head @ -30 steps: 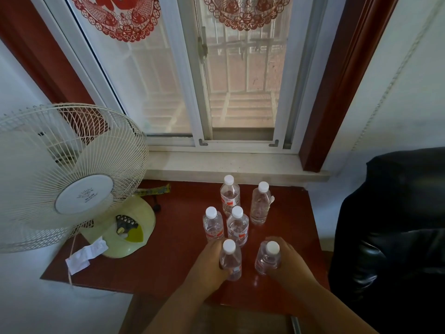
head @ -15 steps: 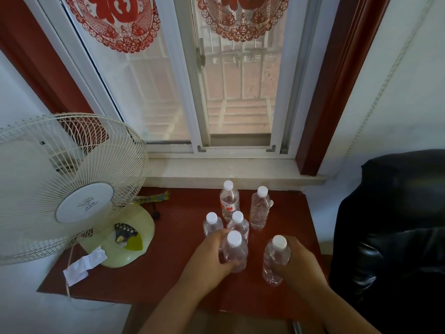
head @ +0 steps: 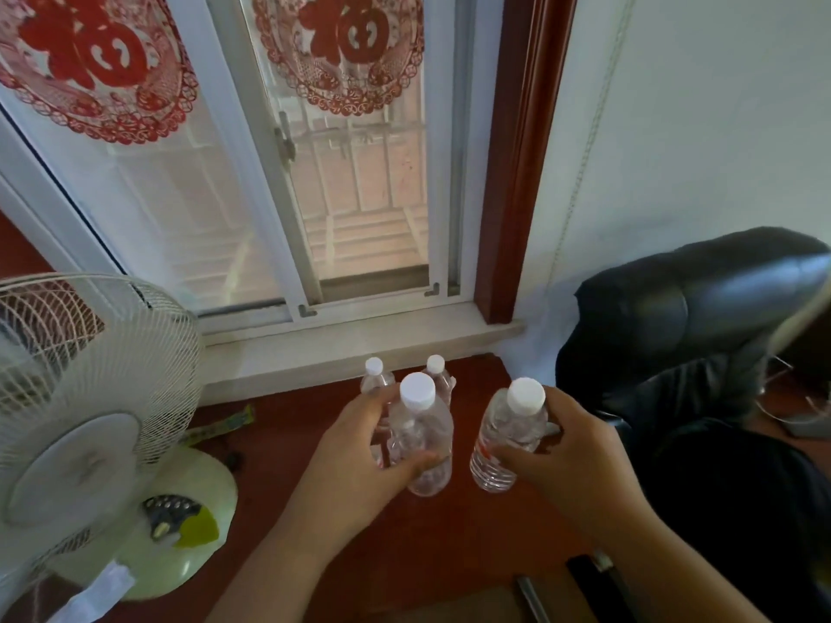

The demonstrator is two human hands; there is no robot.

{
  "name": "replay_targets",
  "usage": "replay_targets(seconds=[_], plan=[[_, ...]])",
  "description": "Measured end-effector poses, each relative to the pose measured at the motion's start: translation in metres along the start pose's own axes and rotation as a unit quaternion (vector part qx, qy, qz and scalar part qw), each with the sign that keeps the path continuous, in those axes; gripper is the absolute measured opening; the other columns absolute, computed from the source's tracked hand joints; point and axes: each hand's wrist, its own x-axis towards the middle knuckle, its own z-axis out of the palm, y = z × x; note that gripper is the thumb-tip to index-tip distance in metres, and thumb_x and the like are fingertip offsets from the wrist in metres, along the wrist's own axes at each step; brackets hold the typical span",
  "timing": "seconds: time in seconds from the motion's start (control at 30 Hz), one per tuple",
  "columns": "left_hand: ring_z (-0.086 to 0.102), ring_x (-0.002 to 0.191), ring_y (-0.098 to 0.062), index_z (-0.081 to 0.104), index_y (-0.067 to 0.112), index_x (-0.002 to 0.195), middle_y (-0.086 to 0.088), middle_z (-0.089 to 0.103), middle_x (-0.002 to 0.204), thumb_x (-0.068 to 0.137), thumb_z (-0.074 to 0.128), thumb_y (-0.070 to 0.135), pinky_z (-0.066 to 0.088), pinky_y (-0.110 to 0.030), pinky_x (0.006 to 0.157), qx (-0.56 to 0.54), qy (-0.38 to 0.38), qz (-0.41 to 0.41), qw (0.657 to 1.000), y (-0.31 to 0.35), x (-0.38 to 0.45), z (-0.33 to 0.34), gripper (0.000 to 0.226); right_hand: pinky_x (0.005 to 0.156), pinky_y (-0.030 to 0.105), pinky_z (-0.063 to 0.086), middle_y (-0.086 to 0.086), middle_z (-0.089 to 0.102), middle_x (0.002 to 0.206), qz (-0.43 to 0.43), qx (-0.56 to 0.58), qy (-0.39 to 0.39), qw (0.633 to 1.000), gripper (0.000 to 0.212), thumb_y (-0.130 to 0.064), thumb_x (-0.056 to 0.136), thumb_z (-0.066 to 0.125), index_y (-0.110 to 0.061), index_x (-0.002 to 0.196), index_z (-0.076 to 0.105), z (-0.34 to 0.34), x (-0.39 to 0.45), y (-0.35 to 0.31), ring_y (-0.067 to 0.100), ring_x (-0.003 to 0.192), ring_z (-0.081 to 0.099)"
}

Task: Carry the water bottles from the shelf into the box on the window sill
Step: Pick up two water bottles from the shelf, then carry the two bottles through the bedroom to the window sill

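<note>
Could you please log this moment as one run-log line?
left hand: grips clear plastic bottle | right hand: grips red-labelled clear bottle | box: unseen

Red-brown wooden shelf (head: 279, 447) noted directly below the pale window sill (head: 341, 348), its back edge against the sill's front face. On its left part: cream pedestal fan base (head: 198, 528) with dark control panel, a white paper tag (head: 96, 593) lying at the base's near edge. Yellow-green wrapper (head: 220, 425) lying flat behind the base. Near the back edge, two clear capped water bottles (head: 374, 375) standing upright, just beside each other. Further bottles on the surface could not be confirmed.
</note>
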Motion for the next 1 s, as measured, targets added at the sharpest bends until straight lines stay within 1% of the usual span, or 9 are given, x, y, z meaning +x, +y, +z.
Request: replay_targets(seconds=[0.1, 0.17, 0.23, 0.37, 0.47, 0.57, 0.73, 0.9, 1.0], plan=[[0.052, 0.111, 0.015, 0.039, 0.061, 0.127, 0.039, 0.049, 0.123, 0.070, 0.077, 0.069, 0.050, -0.021, 0.090, 0.000, -0.021, 0.030, 0.999, -0.001, -0.002, -0.017, 0.069, 0.060, 0.006, 0.041, -0.038, 0.054, 0.084, 0.020, -0.004, 0.039, 0.999, 0.067, -0.051, 0.064, 0.087, -0.056, 0.114, 0.043, 0.001, -0.020, -0.018, -0.019, 0.079, 0.058], [0.052, 0.113, 0.012, 0.037, 0.063, 0.124, 0.041, 0.048, 0.122, 0.071, 0.075, 0.068, 0.049, -0.022, 0.093, 0.004, -0.028, 0.052, 0.998, -0.001, -0.006, -0.028, 0.065, 0.065, 0.009, 0.046, -0.037, 0.059, 0.089, 0.026, 0.002, 0.060, 0.998, 0.066, -0.054, 0.063, 0.086, -0.057, 0.115, 0.047, 0.003, -0.033, -0.027, -0.021, 0.086, 0.058], [0.053, 0.113, 0.009, 0.037, 0.062, 0.125, 0.039, 0.048, 0.123, 0.071, 0.076, 0.067, 0.049, -0.023, 0.094, -0.002, -0.038, 0.070, 0.997, -0.004, -0.010, -0.037, 0.067, 0.070, 0.014, 0.051, -0.035, 0.063, 0.093, 0.042, 0.011, 0.078, 0.996, 0.064, -0.055, 0.063, 0.086, -0.052, 0.117, 0.052, 0.006, -0.047, -0.036, -0.016, 0.088, 0.061], [0.053, 0.109, 0.012, 0.042, 0.053, 0.133, 0.036, 0.049, 0.123, 0.071, 0.077, 0.063, 0.050, -0.025, 0.095, -0.001, -0.081, 0.097, 0.992, -0.008, -0.019, -0.049, 0.072, 0.064, 0.010, 0.046, -0.039, 0.063, 0.087, 0.072, 0.021, 0.117, 0.990, 0.059, -0.053, 0.062, 0.086, -0.053, 0.111, 0.053, 0.012, -0.081, -0.054, -0.020, 0.089, 0.059], [0.053, 0.110, 0.009, 0.045, 0.044, 0.137, 0.027, 0.052, 0.133, 0.074, 0.080, 0.053, 0.047, -0.022, 0.093, -0.005, -0.117, 0.125, 0.985, -0.006, -0.022, -0.047, 0.073, 0.059, 0.006, 0.047, -0.048, 0.059, 0.091, 0.096, 0.027, 0.149, 0.984, 0.052, -0.049, 0.063, 0.086, -0.053, 0.104, 0.054, 0.014, -0.111, -0.061, -0.022, 0.089, 0.058], [0.053, 0.119, 0.003, 0.044, 0.044, 0.139, 0.024, 0.052, 0.138, 0.075, 0.080, 0.053, 0.046, -0.021, 0.095, -0.009, -0.159, 0.165, 0.973, -0.002, -0.028, -0.036, 0.075, 0.061, 0.008, 0.048, -0.046, 0.060, 0.093, 0.129, 0.010, 0.182, 0.975, 0.052, -0.048, 0.063, 0.086, -0.053, 0.105, 0.055, 0.011, -0.144, -0.063, -0.018, 0.088, 0.060], [0.050, 0.117, 0.014, 0.046, 0.052, 0.133, 0.035, 0.052, 0.128, 0.075, 0.079, 0.056, 0.043, -0.006, 0.084, -0.017, -0.218, 0.234, 0.947, 0.024, -0.040, -0.007, 0.067, 0.074, 0.023, 0.056, -0.031, 0.066, 0.097, 0.202, -0.026, 0.248, 0.947, 0.068, -0.058, 0.058, 0.085, -0.047, 0.120, 0.058, -0.004, -0.204, -0.051, -0.010, 0.089, 0.063], [0.045, 0.117, 0.017, 0.044, 0.052, 0.132, 0.045, 0.043, 0.123, 0.072, 0.079, 0.059, 0.039, -0.008, 0.086, -0.013, -0.266, 0.305, 0.914, 0.071, -0.056, 0.036, 0.069, 0.071, 0.031, 0.060, -0.023, 0.069, 0.100, 0.262, -0.045, 0.314, 0.911, 0.075, -0.066, 0.058, 0.081, -0.043, 0.125, 0.058, -0.034, -0.261, -0.034, -0.002, 0.084, 0.067], [0.044, 0.119, 0.017, 0.044, 0.051, 0.135, 0.041, 0.045, 0.125, 0.072, 0.078, 0.060, 0.039, -0.008, 0.089, -0.025, -0.292, 0.355, 0.888, 0.106, -0.070, 0.066, 0.072, 0.069, 0.032, 0.060, -0.023, 0.069, 0.101, 0.287, -0.057, 0.357, 0.887, 0.078, -0.070, 0.056, 0.078, -0.043, 0.126, 0.058, -0.056, -0.293, -0.022, 0.002, 0.084, 0.067]])
